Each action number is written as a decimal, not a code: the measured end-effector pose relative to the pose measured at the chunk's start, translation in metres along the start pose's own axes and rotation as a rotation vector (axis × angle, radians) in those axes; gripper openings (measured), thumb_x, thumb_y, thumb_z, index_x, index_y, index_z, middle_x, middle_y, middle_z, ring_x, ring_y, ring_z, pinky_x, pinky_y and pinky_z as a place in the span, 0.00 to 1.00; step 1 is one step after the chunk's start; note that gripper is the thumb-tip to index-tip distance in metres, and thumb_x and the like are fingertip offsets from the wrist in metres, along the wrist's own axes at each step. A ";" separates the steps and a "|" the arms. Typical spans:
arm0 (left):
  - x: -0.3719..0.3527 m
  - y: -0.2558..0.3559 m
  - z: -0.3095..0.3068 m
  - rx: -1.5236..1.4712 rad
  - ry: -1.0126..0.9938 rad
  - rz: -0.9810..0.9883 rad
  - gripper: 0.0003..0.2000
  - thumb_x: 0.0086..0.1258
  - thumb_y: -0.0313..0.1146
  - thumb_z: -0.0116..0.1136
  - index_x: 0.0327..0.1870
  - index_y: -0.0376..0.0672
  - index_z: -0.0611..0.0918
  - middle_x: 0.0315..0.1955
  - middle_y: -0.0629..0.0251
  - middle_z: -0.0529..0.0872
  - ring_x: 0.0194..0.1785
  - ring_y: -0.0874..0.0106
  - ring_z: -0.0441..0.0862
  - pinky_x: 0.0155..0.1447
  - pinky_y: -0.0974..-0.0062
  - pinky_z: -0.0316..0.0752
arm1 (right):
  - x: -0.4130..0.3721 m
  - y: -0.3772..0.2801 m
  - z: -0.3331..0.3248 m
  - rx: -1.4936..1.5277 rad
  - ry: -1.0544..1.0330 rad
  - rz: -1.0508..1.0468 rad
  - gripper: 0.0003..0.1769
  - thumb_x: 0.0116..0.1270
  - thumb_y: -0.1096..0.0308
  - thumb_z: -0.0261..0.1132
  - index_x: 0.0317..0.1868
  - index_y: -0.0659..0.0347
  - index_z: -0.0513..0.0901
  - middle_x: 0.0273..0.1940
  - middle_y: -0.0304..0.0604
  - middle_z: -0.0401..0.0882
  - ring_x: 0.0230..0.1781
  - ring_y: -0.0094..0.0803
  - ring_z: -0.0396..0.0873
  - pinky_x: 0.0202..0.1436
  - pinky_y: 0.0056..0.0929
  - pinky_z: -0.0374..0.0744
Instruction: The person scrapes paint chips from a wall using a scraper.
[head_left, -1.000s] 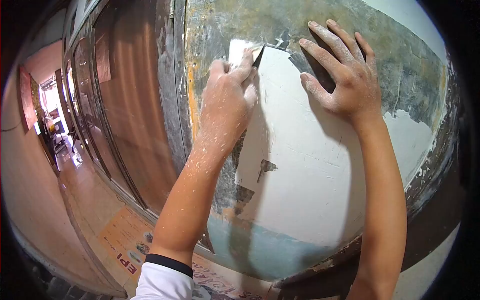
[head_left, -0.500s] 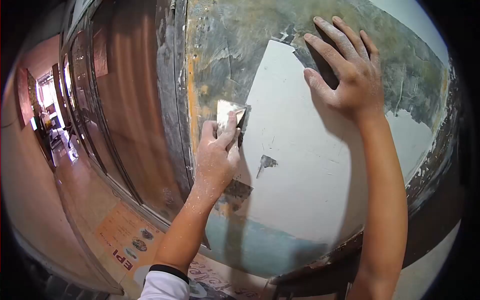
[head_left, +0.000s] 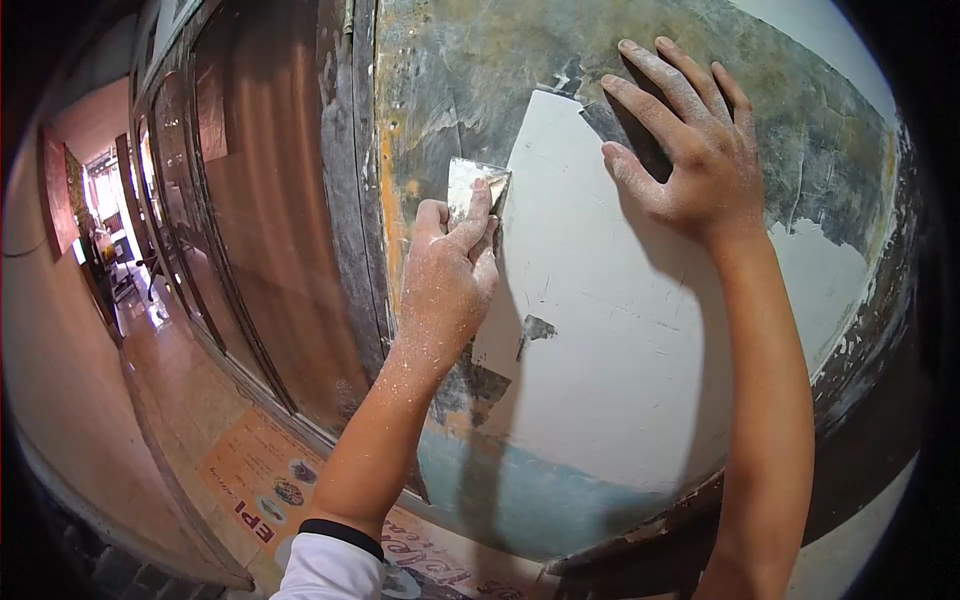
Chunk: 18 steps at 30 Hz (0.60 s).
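Raised along the left margin of the white coating (head_left: 610, 330), the left hand (head_left: 447, 270) and its flat blade (head_left: 464, 187) sit higher on the panel (head_left: 540, 45) than half a second ago. No shift of the right hand (head_left: 703, 165) against the panel is apparent.

Head view, the only one supplied. Left hand: clamped on the blade, one finger laid lengthwise over its face, a grip judged to be for pressing it flat and steering its upper edge. The blade lies over the grey surface, its right corner close to the coating's edge; whether the two touch cannot be determined. Placement there appears to suit work along that border.

Right hand: unclamped, holding nothing, fingers spread on the upper grey surface, thumb beside the coating's sloping edge. Its position suggests bracing, though full palm contact cannot be confirmed. The two hands stand well apart. White residue is noted on both.

Coating: interrupted by a small dark patch (head_left: 541, 327) below and right of the blade; a blue-green band (head_left: 510, 500) borders it underneath. A printed orange sheet (head_left: 255, 470) lies at lower left.

Containers: none identified within view; contents therefore not assessable.
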<state>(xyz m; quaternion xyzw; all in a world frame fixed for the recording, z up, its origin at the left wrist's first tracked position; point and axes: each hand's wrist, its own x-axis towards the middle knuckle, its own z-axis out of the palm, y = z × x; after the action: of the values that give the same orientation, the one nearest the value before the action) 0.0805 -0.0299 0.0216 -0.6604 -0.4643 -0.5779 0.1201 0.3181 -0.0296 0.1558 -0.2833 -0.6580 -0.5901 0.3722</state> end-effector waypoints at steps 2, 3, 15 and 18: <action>0.004 0.004 -0.001 0.007 -0.005 -0.004 0.27 0.71 0.25 0.63 0.73 0.44 0.81 0.47 0.49 0.76 0.45 0.54 0.82 0.53 0.59 0.80 | 0.000 0.000 -0.001 0.006 0.002 0.002 0.28 0.64 0.49 0.72 0.66 0.34 0.84 0.77 0.25 0.73 0.81 0.32 0.65 0.87 0.51 0.55; 0.006 0.005 -0.001 0.013 -0.009 -0.011 0.27 0.71 0.24 0.63 0.73 0.44 0.81 0.47 0.49 0.76 0.45 0.53 0.82 0.53 0.59 0.80 | 0.001 0.000 -0.001 0.012 0.001 0.000 0.28 0.64 0.49 0.72 0.66 0.34 0.84 0.77 0.26 0.73 0.81 0.32 0.66 0.87 0.51 0.56; 0.046 0.032 -0.006 -0.001 0.068 0.031 0.24 0.74 0.27 0.61 0.72 0.42 0.82 0.40 0.52 0.78 0.40 0.59 0.79 0.50 0.63 0.77 | -0.003 0.004 0.005 0.028 0.037 0.010 0.26 0.65 0.47 0.71 0.64 0.34 0.85 0.76 0.28 0.75 0.79 0.31 0.67 0.86 0.50 0.56; 0.054 0.030 -0.003 0.059 0.125 0.085 0.26 0.70 0.25 0.60 0.71 0.43 0.82 0.40 0.53 0.78 0.41 0.58 0.80 0.51 0.62 0.77 | -0.001 0.004 0.005 0.034 0.042 0.007 0.26 0.65 0.47 0.71 0.64 0.35 0.86 0.76 0.28 0.75 0.79 0.32 0.68 0.86 0.51 0.56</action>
<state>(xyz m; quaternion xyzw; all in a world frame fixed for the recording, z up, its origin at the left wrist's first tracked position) 0.0955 -0.0224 0.0812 -0.6384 -0.4443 -0.5984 0.1924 0.3210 -0.0237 0.1567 -0.2667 -0.6588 -0.5834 0.3930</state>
